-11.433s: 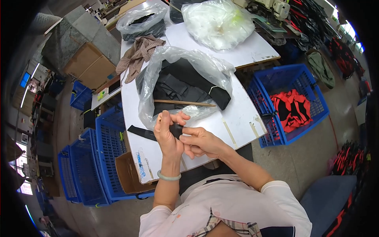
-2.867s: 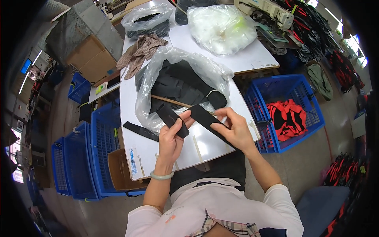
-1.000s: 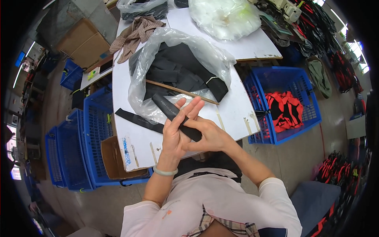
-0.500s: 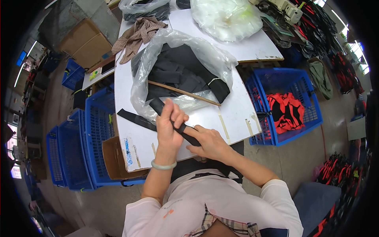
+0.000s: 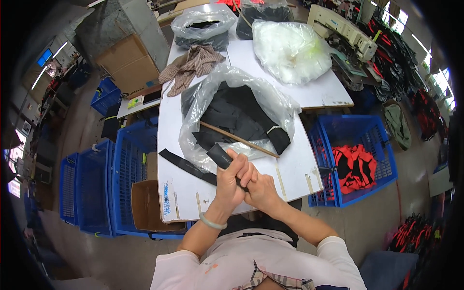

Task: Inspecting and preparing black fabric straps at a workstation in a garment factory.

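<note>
My left hand [image 5: 231, 181], with a pale bangle [image 5: 212, 221] at its wrist, is closed around a black fabric strip [image 5: 219, 155] whose end stands out above the fist. My right hand [image 5: 263, 193] is closed and pressed against the left one, fingers meeting; the strip's lower part runs between them, mostly hidden. Another black strip [image 5: 183, 164] lies on the white table left of my hands; whether it joins the held one is hidden. Just beyond, an open clear plastic bag [image 5: 192, 121] holds black fabric pieces [image 5: 224, 113]. A thin wooden stick [image 5: 239, 140] lies across its mouth.
A checked cloth [image 5: 191, 67], a full translucent bag [image 5: 290, 50] and another bag of black pieces [image 5: 203, 31] sit farther back on the table [image 5: 309, 166]. Blue crates [image 5: 94, 188] flank the left, beside a cardboard box [image 5: 151, 205]. A blue crate [image 5: 336, 188] with red-black pieces stands right.
My right hand has closed in against my left; before, its fingers were spread along the strip. More of the far table shows, and the whole scene sits lower and further right.
</note>
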### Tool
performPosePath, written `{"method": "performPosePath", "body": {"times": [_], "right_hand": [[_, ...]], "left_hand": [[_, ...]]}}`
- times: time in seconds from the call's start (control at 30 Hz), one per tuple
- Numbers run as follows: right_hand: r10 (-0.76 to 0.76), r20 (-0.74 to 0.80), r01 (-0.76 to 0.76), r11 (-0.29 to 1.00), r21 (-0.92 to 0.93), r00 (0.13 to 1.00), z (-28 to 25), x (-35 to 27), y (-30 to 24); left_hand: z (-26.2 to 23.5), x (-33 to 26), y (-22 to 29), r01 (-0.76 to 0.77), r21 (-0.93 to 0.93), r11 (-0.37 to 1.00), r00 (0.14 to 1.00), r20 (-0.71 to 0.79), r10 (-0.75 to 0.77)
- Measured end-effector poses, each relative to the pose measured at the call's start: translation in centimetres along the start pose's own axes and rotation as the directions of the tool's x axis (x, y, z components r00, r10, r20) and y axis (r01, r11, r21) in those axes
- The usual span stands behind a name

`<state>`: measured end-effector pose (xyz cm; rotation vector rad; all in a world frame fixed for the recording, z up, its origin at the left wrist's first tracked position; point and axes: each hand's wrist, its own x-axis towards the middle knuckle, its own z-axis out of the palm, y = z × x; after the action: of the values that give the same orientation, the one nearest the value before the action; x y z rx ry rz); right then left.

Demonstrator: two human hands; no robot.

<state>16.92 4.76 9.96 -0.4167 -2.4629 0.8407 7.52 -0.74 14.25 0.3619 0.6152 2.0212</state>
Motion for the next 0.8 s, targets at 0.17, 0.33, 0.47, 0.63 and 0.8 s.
{"method": "performPosePath", "body": {"times": [0.17,0.33,0.47,0.63,0.8], "right_hand": [[-0.223,-0.241,0.245,0.967,0.066,0.945,-1.1,-0.2,-1.1],[-0.033,-0.387,0.145,0.954,0.263,0.921,-6.8,-1.5,-0.9],[-0.098,-0.259,0.231,0.799,0.555,0.961,-10.9,3.3,-2.5],[-0.170,-0.094,0.195,0.846,0.497,0.981,-12.5,4.1,-4.5],[-0.279,-0.041,0.263,0.829,0.494,0.959,-12.3,4.2,-4.1]], "left_hand": [[0.7,-0.5,1.4,-0.085,0.066,0.994,0.988,0.131,0.076],[-0.1,-0.8,1.1,-0.177,0.418,0.891,0.977,0.182,0.109],[1.4,-2.2,0.7,-0.058,0.517,0.854,0.977,0.205,-0.058],[1.0,-2.6,0.6,-0.119,0.756,0.643,0.973,0.218,-0.076],[1.0,-2.8,0.2,-0.291,0.711,0.640,0.924,0.382,-0.003]]}}
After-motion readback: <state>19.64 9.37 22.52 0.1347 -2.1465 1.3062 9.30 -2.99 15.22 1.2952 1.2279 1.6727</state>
